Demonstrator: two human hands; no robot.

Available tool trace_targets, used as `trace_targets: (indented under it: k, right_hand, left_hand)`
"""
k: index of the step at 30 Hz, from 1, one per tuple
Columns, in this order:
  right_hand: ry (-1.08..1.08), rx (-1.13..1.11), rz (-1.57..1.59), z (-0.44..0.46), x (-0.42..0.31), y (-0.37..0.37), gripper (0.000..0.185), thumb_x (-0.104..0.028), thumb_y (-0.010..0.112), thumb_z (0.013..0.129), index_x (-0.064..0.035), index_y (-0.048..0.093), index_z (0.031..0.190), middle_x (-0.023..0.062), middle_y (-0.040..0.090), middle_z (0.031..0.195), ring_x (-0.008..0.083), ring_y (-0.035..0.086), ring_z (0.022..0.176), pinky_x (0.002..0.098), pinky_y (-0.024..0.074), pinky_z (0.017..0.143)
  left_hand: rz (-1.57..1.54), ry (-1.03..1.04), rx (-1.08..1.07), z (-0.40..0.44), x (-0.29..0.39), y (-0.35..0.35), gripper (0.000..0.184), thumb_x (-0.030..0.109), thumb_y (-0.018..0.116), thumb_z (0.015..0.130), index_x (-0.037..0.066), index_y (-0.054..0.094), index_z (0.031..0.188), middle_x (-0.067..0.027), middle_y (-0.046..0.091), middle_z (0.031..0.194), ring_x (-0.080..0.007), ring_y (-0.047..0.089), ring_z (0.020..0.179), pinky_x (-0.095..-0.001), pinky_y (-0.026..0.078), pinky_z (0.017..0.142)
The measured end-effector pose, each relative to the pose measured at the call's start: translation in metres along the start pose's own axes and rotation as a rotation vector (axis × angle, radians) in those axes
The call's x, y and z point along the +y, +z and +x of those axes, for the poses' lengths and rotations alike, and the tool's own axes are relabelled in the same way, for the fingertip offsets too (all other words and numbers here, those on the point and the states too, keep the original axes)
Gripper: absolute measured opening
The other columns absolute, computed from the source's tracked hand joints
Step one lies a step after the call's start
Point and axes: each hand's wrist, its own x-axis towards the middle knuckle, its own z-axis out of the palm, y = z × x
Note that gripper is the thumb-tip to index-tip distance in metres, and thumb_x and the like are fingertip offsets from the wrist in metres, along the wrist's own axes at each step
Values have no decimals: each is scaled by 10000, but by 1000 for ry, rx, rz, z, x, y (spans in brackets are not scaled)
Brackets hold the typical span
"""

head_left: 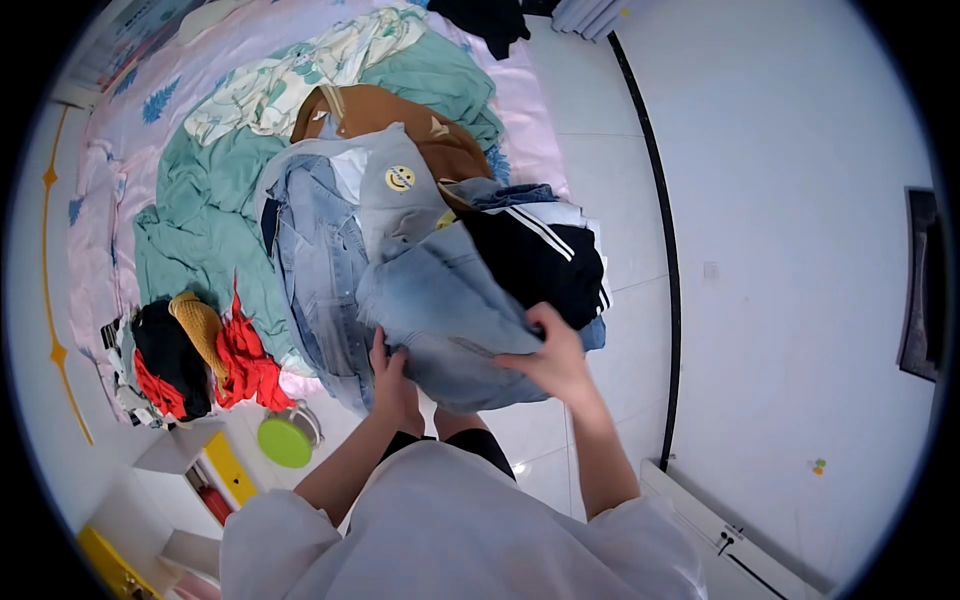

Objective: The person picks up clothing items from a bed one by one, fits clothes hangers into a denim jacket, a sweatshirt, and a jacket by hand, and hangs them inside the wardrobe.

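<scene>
A light-blue denim garment [440, 290] is spread over the near side of the clothes pile, partly folded over itself. At its lower left edge, my left hand [392, 378] is closed on the cloth, with some fingers hidden. My right hand [550, 355] pinches the right edge of the same garment between thumb and fingers. To its left lies a denim jacket [318, 230], and beyond it a grey top with a yellow smiley [385, 195]. Black clothing with white stripes [535, 250] lies just past my right hand. A brown jacket [400, 118] is farther back.
The pile rests on a bed with a pink patterned sheet [120, 150] and a crumpled green quilt [205, 225]. Red, black and mustard clothes [250, 365] lie at the near left corner. A green-topped stool [285, 440] and a yellow-and-white cabinet [230, 468] stand below. A wall [780, 200] is at right.
</scene>
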Motion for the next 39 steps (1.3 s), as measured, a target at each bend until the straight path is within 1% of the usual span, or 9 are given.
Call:
trace_targets:
  k: [4, 7, 10, 11, 17, 23, 29, 35, 39]
  right_hand:
    - [-10, 68, 42, 12, 32, -81, 505, -147, 821, 573, -53, 479, 933, 88, 541, 850, 192, 538, 768, 271, 445, 710]
    - [295, 126, 283, 47, 69, -101, 542, -156, 768, 651, -56, 473, 1094, 121, 559, 1014, 250, 548, 937, 340, 430, 854]
    - [249, 475, -583, 71, 129, -51, 648, -185, 694, 731, -68, 389, 1291, 178, 489, 1240, 316, 451, 1179, 476, 330, 1002]
    - [290, 449, -677, 71, 120, -33, 675, -207, 643, 776, -78, 349, 1369, 205, 357, 1391, 343, 311, 1312, 565, 214, 1057]
    - [-229, 464, -406, 61, 64, 28, 560, -171, 583, 819, -75, 405, 1341, 201, 369, 1385, 363, 338, 1289, 531, 236, 1059]
    - [-163, 359, -505, 61, 76, 50, 524, -155, 563, 820, -65, 428, 1318, 211, 381, 1370, 371, 348, 1277, 527, 249, 1048]
    - [-346, 374, -445, 74, 28, 51, 451, -101, 537, 803, -31, 473, 1245, 222, 424, 1315, 381, 367, 1254, 527, 267, 1040]
    - [-491, 190, -295, 92, 1, 96, 457, -60, 554, 787, -19, 474, 1236, 221, 428, 1301, 387, 390, 1219, 498, 300, 1021]
    - [-539, 70, -209, 96, -18, 140, 431, -92, 550, 789, -13, 484, 1208, 217, 461, 1255, 385, 413, 1192, 471, 318, 1015]
  left_hand:
    - [212, 263, -151, 8, 5, 59, 663, 153, 558, 844, 62, 259, 1429, -175, 279, 1372, -289, 319, 1257, -350, 288, 1031]
    - [545, 485, -203, 24, 7, 106, 695, 255, 573, 851, 98, 240, 1440, -220, 283, 1397, -371, 300, 1280, -411, 256, 1053]
    - [825, 669, -159, 38, 17, 140, 721, 341, 584, 851, 115, 239, 1443, -254, 305, 1388, -429, 310, 1262, -451, 263, 1046]
    - [905, 710, -133, 43, 23, 148, 731, 363, 590, 848, 115, 242, 1441, -269, 320, 1377, -450, 320, 1248, -465, 270, 1040]
    - [832, 693, -123, 60, 33, 154, 721, 326, 623, 827, 105, 287, 1425, -270, 306, 1387, -446, 323, 1251, -488, 284, 1025]
    - [975, 873, -74, 36, 42, 134, 649, 219, 623, 799, 112, 365, 1385, -222, 298, 1412, -422, 343, 1241, -477, 285, 1023]
    - [771, 909, -178, 46, 36, 116, 538, 134, 595, 798, 108, 459, 1318, -206, 357, 1382, -404, 377, 1229, -469, 325, 1007]
    - [583, 783, -352, 60, 45, 84, 459, 100, 576, 803, 48, 504, 1253, -190, 442, 1327, -386, 422, 1209, -434, 341, 1009]
    - [545, 772, -24, 100, 27, 27, 452, 104, 580, 808, 25, 497, 1245, -189, 468, 1301, -371, 421, 1215, -433, 346, 999]
